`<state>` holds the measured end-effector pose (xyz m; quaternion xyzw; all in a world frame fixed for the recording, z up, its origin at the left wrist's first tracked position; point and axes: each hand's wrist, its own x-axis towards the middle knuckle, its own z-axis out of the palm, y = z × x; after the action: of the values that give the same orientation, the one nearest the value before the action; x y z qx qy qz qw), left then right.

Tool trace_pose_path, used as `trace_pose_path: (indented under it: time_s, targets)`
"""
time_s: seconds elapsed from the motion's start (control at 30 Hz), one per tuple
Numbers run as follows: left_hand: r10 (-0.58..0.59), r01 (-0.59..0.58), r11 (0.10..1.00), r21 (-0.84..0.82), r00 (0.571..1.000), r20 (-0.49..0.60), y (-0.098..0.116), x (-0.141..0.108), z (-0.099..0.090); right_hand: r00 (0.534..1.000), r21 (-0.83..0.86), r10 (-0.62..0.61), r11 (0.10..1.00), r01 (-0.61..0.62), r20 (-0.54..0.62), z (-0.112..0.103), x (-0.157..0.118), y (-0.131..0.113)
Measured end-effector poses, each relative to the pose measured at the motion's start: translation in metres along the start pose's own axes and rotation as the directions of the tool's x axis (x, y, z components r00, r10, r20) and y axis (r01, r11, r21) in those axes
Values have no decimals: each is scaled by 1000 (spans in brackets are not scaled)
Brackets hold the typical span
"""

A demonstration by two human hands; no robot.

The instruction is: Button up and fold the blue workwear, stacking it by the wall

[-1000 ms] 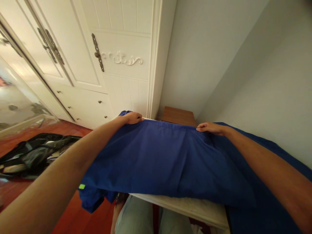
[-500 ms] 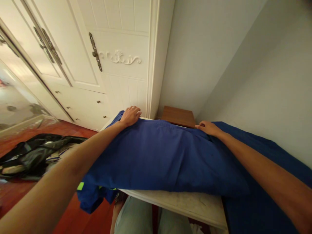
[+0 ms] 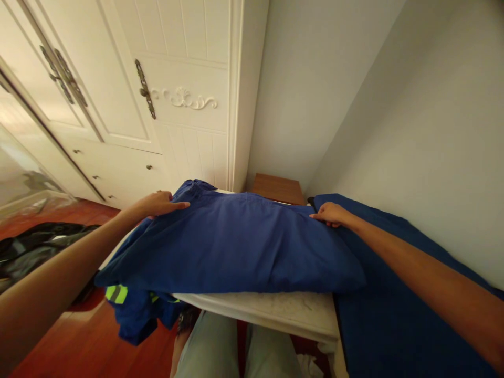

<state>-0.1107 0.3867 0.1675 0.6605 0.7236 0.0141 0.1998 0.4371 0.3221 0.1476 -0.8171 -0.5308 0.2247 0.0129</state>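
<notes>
A blue work garment (image 3: 244,241) lies spread across a white table (image 3: 271,310) in front of me. Its left end hangs over the side, where a sleeve or leg with yellow-green and grey reflective bands (image 3: 116,294) droops. My left hand (image 3: 165,203) is closed on the garment's upper left part, thumb on top and the fingers mostly hidden behind the fabric. At the upper right edge, my right hand (image 3: 331,214) pinches the cloth between thumb and curled fingers. Bunched fabric (image 3: 195,186) rises just beyond my left hand.
A dark blue flat surface (image 3: 397,320) adjoins the table on the right, along the grey wall (image 3: 433,131). White wardrobe doors (image 3: 189,47) stand ahead, with a small brown wooden top (image 3: 277,188) beside them. An open dark suitcase (image 3: 35,247) lies on the red floor (image 3: 79,341).
My left hand has moved left and slightly down from the garment's far edge and now grips it. The garment's left side has spread further left. My right hand stays near the same corner.
</notes>
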Motion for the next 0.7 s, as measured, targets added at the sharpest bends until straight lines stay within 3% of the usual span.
trace_pose_path:
  time_s: [0.17,0.3,0.43,0.57,0.7]
  targets:
    - [-14,13,998,-60,1000,-14,-11,-2,4,994,68,8,998,-1,-110,2,10,-2]
    - [-24,7,992,-127,991,-130,-25,10,18,974,181,32,983,9,-223,-11,3,8]
    - [-64,-2,965,-261,968,-243,-33,13,33,940,157,44,988,10,-338,-14,-7,14]
    - [-94,-7,940,-341,956,-279,-34,1,31,871,53,-69,993,108,-486,-10,-22,2]
    - [-46,-67,894,-443,970,-239,-44,-32,24,804,-16,-252,957,289,-539,-3,-56,-8]
